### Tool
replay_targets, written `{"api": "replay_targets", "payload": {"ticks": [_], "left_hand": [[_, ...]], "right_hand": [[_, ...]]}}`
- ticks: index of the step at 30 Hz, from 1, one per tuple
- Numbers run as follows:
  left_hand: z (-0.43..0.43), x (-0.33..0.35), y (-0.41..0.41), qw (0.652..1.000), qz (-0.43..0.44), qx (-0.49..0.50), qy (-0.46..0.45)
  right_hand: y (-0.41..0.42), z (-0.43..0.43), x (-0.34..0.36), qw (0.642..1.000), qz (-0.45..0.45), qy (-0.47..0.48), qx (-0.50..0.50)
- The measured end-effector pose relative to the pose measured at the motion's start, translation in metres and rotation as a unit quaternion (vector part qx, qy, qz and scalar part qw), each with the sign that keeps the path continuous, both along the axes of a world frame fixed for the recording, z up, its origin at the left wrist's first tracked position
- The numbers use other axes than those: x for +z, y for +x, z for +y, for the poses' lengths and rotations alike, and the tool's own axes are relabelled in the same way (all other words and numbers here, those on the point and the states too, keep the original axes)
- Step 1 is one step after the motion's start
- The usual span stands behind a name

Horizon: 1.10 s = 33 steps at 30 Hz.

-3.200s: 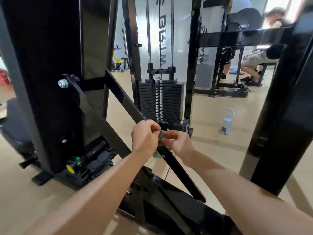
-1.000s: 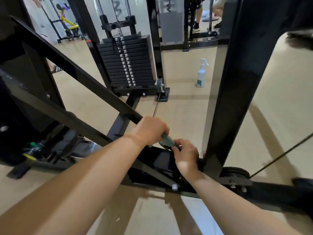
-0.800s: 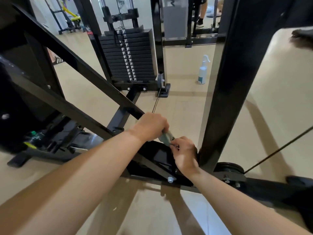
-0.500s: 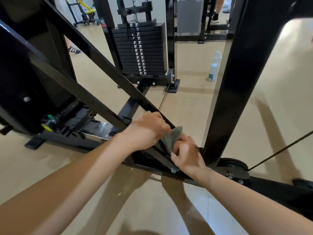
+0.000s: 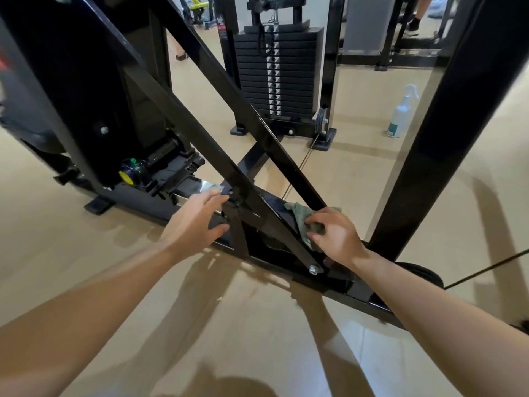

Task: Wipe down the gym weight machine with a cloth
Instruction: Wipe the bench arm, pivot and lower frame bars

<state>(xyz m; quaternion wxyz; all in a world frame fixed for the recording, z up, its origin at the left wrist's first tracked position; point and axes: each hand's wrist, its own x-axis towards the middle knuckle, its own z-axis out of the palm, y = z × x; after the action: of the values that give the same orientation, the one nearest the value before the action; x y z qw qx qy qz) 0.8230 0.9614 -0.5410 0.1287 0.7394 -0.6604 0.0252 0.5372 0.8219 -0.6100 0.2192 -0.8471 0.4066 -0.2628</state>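
Beige gym floor (image 5: 257, 325) runs back to a spray bottle (image 5: 400, 116), its contents unclear. Part of the cloth (image 5: 304, 222) is hidden under the right hand (image 5: 335, 236), which pinches it against the weight machine's diagonal bar (image 5: 257, 133). Left hand (image 5: 197, 222) hovers spread, holding nothing.

floor (image 5: 234, 333): glossy beige (shadowed) | spray bottle (image 5: 400, 116): standing on floor | yellow equipment (image 5: 197, 2): far back
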Motion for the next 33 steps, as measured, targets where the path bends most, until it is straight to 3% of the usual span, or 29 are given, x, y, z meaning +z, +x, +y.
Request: {"api": "replay_targets", "payload": {"ticks": [3,9,17,26,33], "left_hand": [[-0.01,-0.002,0.006,0.999,0.015,-0.011,0.041],[-0.01,-0.012,0.014,0.999,0.019,-0.016,0.035],[-0.005,-0.032,-0.005,1.0,0.015,0.013,0.014],[-0.002,-0.038,0.002,0.998,0.054,0.005,0.014],[0.003,-0.038,-0.005,0.999,0.035,0.019,0.033]], "right_hand": [[0.008,-0.005,0.015,0.998,0.061,0.035,-0.004],[0.018,-0.003,0.031,0.993,0.104,0.047,0.021],[-0.008,0.015,0.015,0.985,0.149,0.055,-0.07],[0.014,0.023,0.037,0.989,0.139,0.009,0.054],[-0.012,0.035,0.037,0.952,0.298,0.008,-0.071]]}}
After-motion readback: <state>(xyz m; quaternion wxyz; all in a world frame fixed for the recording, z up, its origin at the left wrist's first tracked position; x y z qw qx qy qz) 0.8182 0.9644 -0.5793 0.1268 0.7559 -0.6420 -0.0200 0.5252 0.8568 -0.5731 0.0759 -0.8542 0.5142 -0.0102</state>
